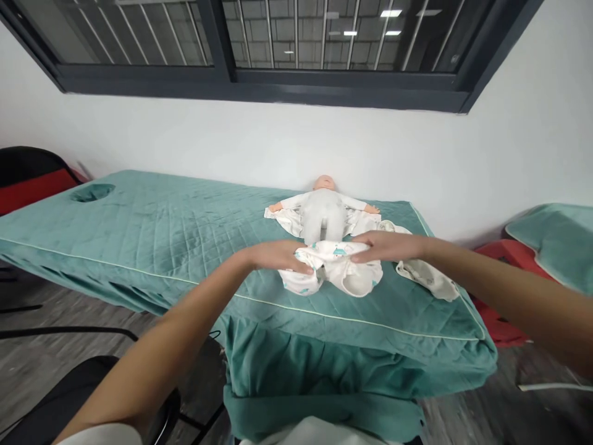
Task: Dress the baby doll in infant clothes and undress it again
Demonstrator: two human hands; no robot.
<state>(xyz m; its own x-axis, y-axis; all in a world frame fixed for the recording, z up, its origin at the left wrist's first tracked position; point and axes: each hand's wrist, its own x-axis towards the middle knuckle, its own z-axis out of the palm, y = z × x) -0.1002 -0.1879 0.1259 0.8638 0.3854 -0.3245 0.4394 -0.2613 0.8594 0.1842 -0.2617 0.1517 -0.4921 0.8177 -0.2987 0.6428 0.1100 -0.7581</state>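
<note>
A small pair of white baby pants (343, 267) with teal prints is held over the near side of the green bed. Its round leg opening faces me. My left hand (281, 254) grips the left part, thumb and fingers closed on the cloth. On the other side, my right hand (386, 245) has its fingers closed on the upper right edge. Just beyond the pants a baby doll (323, 207) lies on its back in white clothing, arms spread and head towards the wall. White printed cloth (288, 220) is spread beneath the doll.
The quilted green bed (167, 228) stands against the white wall under a barred window. Another pale garment (428, 279) lies near its right end. A black and red chair (34, 179) is at the left, a red object (504, 278) at the right, and a black chair (115, 395) below.
</note>
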